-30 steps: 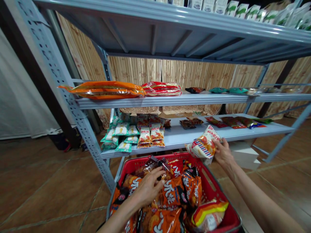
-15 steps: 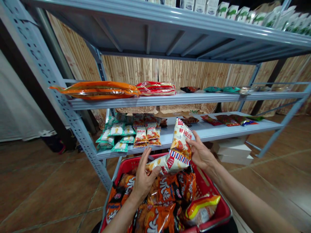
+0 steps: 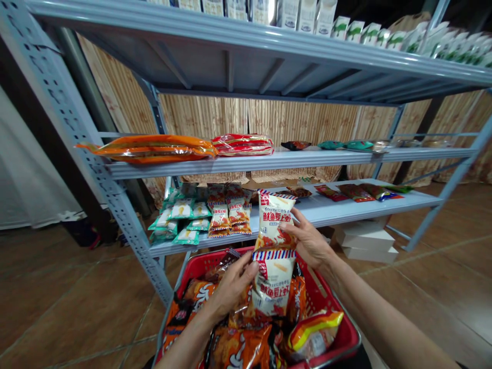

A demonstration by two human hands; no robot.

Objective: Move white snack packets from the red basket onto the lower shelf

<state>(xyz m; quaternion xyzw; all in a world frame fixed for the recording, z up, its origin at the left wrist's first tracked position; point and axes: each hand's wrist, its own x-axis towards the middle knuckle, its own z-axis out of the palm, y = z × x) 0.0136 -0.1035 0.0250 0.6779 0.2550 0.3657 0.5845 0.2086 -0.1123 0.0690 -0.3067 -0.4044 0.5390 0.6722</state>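
Observation:
My right hand [image 3: 313, 243] is closed on the right side of a white-and-orange snack bag [image 3: 273, 218] with red lettering, held upright above the basket. Below it hangs a matching snack bag [image 3: 271, 287]; they meet at a striped seam and look joined. My left hand [image 3: 232, 284] pinches the lower bag's upper left edge. Under both hands, a red shopping basket [image 3: 348, 328] holds several orange-and-black snack packs [image 3: 240, 346] and a clear pack with a yellow and red band [image 3: 315, 333]. Similar striped snack bags [image 3: 230, 215] sit stacked on the low shelf just beyond.
Green-and-white packets [image 3: 182, 215] are piled at the left of the low shelf [image 3: 326, 210]. Flat packs [image 3: 357, 192] lie farther right. Above are an orange pack [image 3: 154, 148] and a red-striped pack [image 3: 244, 145]. A blue upright [image 3: 126, 220] rises left; white boxes [image 3: 365, 243] sit underneath.
The lower bag has swung from lying sideways to hanging straight down, its front facing me. My left hand has closed on its edge. The upper bag has turned upright and shifted left.

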